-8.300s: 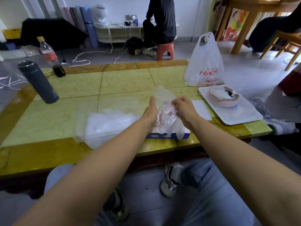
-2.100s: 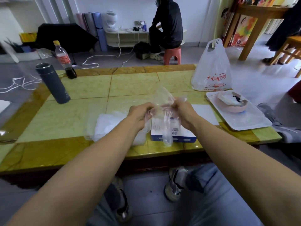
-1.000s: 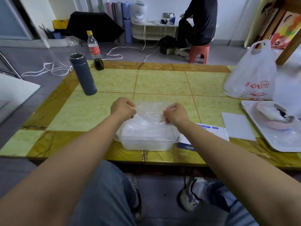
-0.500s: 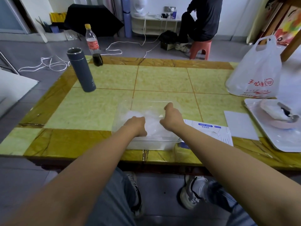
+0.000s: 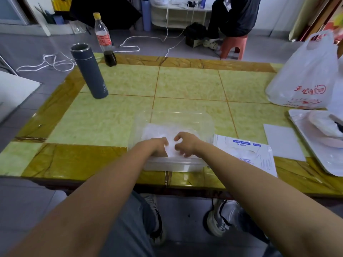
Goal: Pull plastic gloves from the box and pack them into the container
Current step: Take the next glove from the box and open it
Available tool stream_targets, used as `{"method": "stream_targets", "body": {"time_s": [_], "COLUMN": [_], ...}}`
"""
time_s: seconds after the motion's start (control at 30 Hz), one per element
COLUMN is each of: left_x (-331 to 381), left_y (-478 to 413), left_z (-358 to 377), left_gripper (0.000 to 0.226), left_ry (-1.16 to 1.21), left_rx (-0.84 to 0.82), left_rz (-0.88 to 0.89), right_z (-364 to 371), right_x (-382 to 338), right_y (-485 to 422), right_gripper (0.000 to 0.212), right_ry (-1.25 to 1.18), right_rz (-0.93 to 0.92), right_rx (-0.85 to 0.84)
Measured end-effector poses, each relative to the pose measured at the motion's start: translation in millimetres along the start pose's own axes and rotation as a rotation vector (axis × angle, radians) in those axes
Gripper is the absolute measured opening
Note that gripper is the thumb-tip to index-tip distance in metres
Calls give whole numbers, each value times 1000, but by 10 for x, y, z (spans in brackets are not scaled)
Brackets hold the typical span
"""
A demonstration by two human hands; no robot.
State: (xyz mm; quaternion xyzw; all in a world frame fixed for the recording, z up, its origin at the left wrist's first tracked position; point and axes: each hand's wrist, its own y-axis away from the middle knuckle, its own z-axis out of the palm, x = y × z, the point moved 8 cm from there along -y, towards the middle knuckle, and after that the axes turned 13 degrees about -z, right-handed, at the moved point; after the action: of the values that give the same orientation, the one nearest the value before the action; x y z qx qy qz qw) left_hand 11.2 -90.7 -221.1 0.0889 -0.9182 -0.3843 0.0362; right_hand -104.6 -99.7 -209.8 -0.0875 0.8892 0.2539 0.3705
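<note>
Head view, left hand (image 5: 157,146) and right hand (image 5: 185,144) in container (image 5: 174,113), grips curled onto gloves (image 5: 157,131)

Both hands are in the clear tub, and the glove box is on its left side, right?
No. The head view shows the glove box lying right of the clear tub. The left hand and right hand are indeed in it.

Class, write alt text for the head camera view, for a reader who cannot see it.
A person's left hand and right hand, both curled, rest on a pile of plastic gloves inside a clear container at the near edge of a green tiled table. The glove box lies just right of it.
</note>
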Motion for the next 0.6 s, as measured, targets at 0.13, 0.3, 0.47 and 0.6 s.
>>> {"method": "stream_targets", "body": {"time_s": [0.13,0.3,0.47,0.6], "left_x": [-74,-99,-104,-66], "left_y": [-114,-141,-147,65], "left_z": [26,40,38,-144], "left_gripper": [76,92,91,76], "left_ry": [-14,-57,-18,53], "left_rx": [-11,6,-10,62], "left_rz": [-68,-126,-114,-29], "right_z": [-107,46,0,-101], "right_x": [245,328,293,89], "right_y": [-44,-40,-26,104], "right_gripper": [59,78,59,49], "right_ry": [4,169,193,70], "right_rz": [147,228,185,111], "right_rx": [33,-192,-187,-91]}}
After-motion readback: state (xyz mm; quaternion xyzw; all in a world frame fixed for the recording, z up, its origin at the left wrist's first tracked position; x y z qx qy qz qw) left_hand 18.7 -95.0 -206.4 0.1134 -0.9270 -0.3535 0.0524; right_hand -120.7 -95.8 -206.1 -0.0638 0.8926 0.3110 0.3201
